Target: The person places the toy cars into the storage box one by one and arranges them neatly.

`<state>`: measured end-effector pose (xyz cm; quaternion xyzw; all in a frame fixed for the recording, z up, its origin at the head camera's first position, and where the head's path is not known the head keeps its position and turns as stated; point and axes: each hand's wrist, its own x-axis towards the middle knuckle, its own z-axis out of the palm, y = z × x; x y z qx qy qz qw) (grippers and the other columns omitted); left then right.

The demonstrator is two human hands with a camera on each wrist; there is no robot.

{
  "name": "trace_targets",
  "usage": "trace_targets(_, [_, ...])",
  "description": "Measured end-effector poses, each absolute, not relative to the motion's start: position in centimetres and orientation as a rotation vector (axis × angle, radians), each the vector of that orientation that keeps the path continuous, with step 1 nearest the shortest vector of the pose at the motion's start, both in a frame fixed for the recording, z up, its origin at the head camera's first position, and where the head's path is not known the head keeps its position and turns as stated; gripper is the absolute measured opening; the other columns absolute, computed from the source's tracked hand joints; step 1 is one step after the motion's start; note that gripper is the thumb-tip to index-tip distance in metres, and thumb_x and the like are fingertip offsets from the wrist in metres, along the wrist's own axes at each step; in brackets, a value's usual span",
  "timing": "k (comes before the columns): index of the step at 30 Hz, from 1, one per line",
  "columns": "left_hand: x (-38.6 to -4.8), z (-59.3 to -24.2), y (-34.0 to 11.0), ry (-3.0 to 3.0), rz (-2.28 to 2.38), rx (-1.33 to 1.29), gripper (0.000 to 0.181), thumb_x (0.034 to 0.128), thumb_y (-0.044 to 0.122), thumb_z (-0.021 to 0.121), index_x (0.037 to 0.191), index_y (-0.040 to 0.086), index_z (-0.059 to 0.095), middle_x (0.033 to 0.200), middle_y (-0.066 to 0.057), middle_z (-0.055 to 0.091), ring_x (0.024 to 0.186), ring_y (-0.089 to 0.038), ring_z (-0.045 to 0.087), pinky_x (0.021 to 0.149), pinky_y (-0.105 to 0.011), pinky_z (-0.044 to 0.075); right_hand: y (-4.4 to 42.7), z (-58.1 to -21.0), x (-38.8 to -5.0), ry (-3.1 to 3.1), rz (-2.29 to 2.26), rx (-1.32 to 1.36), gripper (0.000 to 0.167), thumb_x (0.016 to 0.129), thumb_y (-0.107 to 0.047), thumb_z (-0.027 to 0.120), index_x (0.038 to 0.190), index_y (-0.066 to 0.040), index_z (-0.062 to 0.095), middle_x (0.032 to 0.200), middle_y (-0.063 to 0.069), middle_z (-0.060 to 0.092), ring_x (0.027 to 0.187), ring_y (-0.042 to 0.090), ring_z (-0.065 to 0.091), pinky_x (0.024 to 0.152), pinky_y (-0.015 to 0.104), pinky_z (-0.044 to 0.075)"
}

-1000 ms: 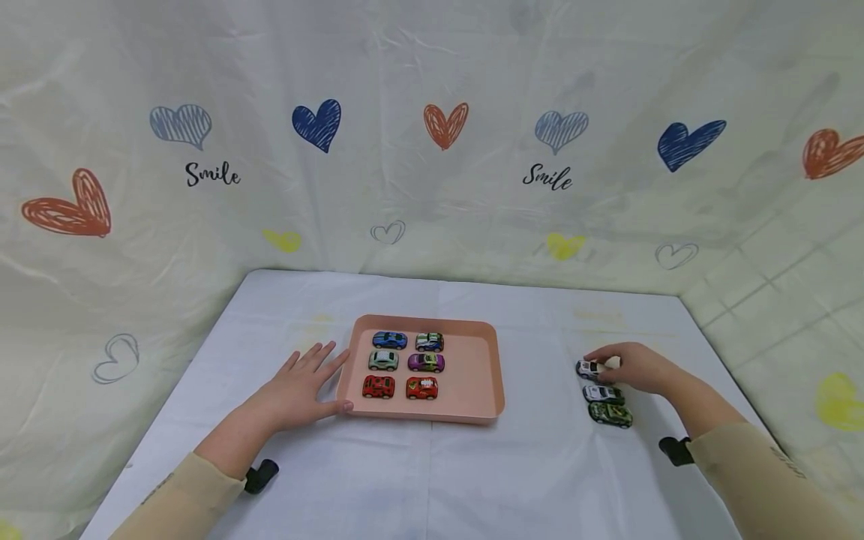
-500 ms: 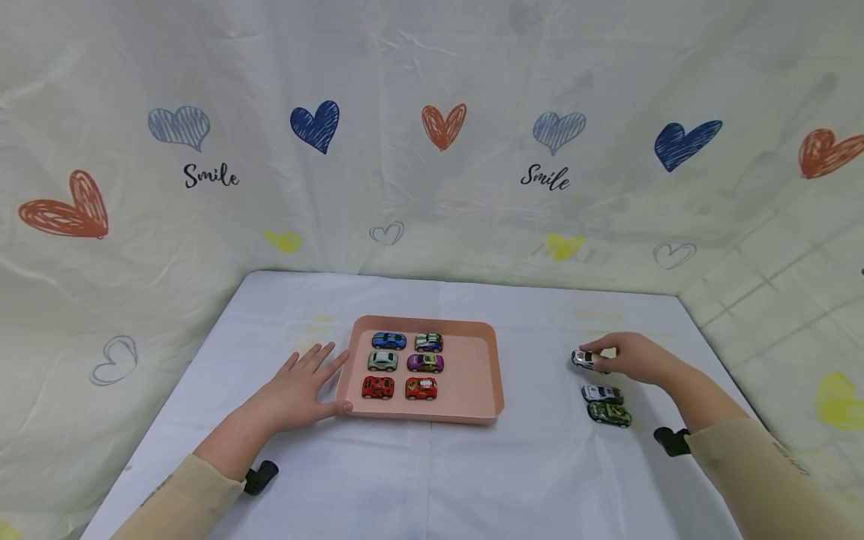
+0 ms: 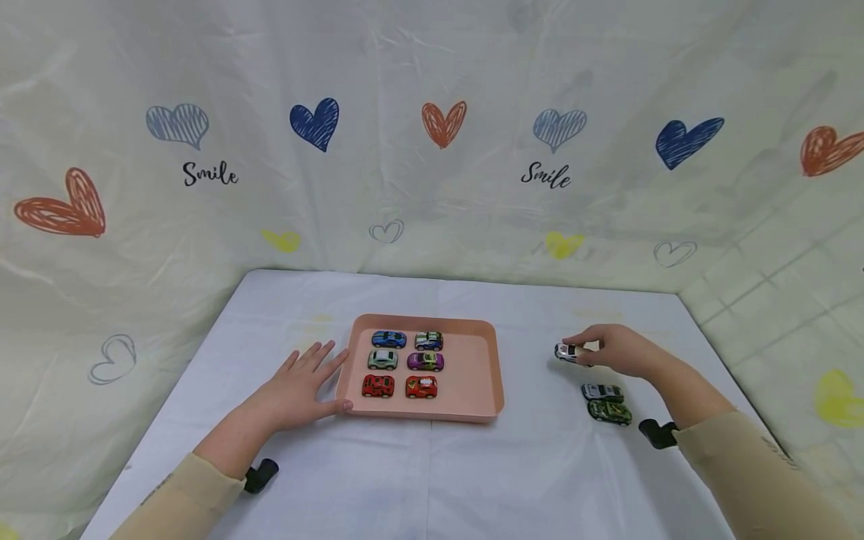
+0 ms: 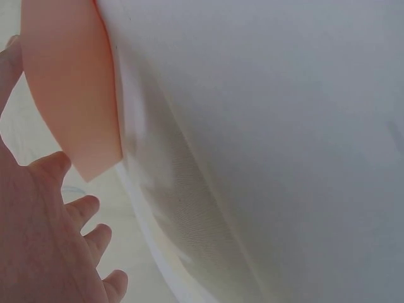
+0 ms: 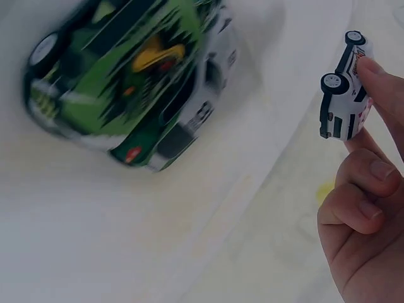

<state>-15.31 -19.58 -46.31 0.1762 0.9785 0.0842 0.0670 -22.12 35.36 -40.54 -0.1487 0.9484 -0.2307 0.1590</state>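
My left hand (image 3: 293,394) lies with spread, straight fingers at the left side of a pink tray (image 3: 472,405), its thumb and index finger touching the rim. In the right wrist view, thumb and finger of my right hand (image 5: 372,202) pinch a white toy car (image 5: 344,101). That car hangs just above the cloth, right of the tray, in the head view. Nearer the front, a silver-white toy car (image 3: 602,392) and a green camouflage toy car (image 3: 610,412) stand side by side on the table.
Inside the tray, toy cars stand in two columns: a blue car (image 3: 388,340), a patterned car (image 3: 428,341), a pale green car (image 3: 382,360), a purple car (image 3: 425,361) and two red cars (image 3: 378,386). A white cloth covers the table (image 3: 432,480); a printed curtain (image 3: 378,172) hangs behind.
My right hand has lifted the white toy car from beside the other two and carried it left and slightly toward the back. The left hand and the tray have stayed in place.
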Motion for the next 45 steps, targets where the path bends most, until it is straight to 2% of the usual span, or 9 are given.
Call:
trace_targets(8, [-15.4, -46.4, -19.7, 2.954, 0.261, 0.538, 0.097, 0.0836, 0.077, 0.053, 0.158, 0.020, 0.028, 0.164, -0.013, 0.020, 0.150, -0.039, 0.015, 0.119, -0.060, 0.011, 32.6, -40.1, -22.4, 2.725, -0.668, -0.481, 0.038, 0.091, -0.022, 0.072, 0.129, -0.014, 0.069, 0.119, 0.009, 0.066, 0.083, 0.018, 0.052, 0.068, 0.032, 0.046])
trace_targets(16, [-15.6, -47.1, -19.8, 2.948, 0.256, 0.526, 0.100, 0.0819, 0.080, 0.051, 0.159, 0.023, 0.025, 0.165, -0.011, 0.018, 0.150, -0.037, 0.013, 0.120, -0.059, 0.010, 29.4, -39.7, -22.5, 2.680, -0.744, -0.523, 0.039, 0.090, -0.022, 0.074, 0.128, -0.016, 0.069, 0.116, 0.003, 0.067, 0.075, 0.018, 0.051, 0.066, 0.033, 0.047])
trace_targets(23, [-15.5, -46.4, -19.5, 2.948, 0.269, 0.546, 0.098, 0.0832, 0.076, 0.055, 0.158, 0.019, 0.029, 0.163, -0.014, 0.021, 0.149, -0.040, 0.016, 0.119, -0.061, 0.012, 26.4, -39.6, -22.5, 2.657, -0.757, -0.559, 0.037, 0.090, -0.022, 0.075, 0.126, -0.020, 0.071, 0.110, -0.001, 0.067, 0.074, 0.019, 0.051, 0.063, 0.033, 0.046])
trace_targets(30, [-15.4, -46.5, -19.5, 2.949, 0.261, 0.529, 0.097, 0.0839, 0.075, 0.055, 0.158, 0.020, 0.027, 0.163, -0.014, 0.020, 0.149, -0.039, 0.015, 0.119, -0.061, 0.011, 23.6, -39.6, -22.3, 2.635, -0.754, -0.578, 0.033, 0.090, -0.021, 0.075, 0.123, -0.022, 0.073, 0.110, -0.002, 0.067, 0.078, 0.017, 0.056, 0.066, 0.033, 0.049])
trace_targets(39, [-15.6, -47.2, -19.7, 2.956, 0.287, 0.536, 0.100, 0.0816, 0.079, 0.054, 0.158, 0.021, 0.027, 0.163, -0.013, 0.020, 0.150, -0.038, 0.014, 0.119, -0.061, 0.010, 21.3, -40.1, -21.7, 2.618, -0.754, -0.598, 0.032, 0.088, -0.019, 0.076, 0.119, -0.025, 0.074, 0.099, -0.004, 0.065, 0.085, 0.017, 0.055, 0.069, 0.032, 0.050])
trace_targets(45, [-15.5, -46.6, -19.5, 2.952, 0.267, 0.521, 0.099, 0.0820, 0.078, 0.055, 0.158, 0.021, 0.027, 0.163, -0.014, 0.021, 0.149, -0.039, 0.015, 0.119, -0.061, 0.011, 19.7, -40.9, -21.3, 2.635, -0.623, -0.581, 0.032, 0.087, -0.018, 0.077, 0.116, -0.030, 0.075, 0.100, -0.006, 0.065, 0.091, 0.015, 0.055, 0.072, 0.031, 0.051])
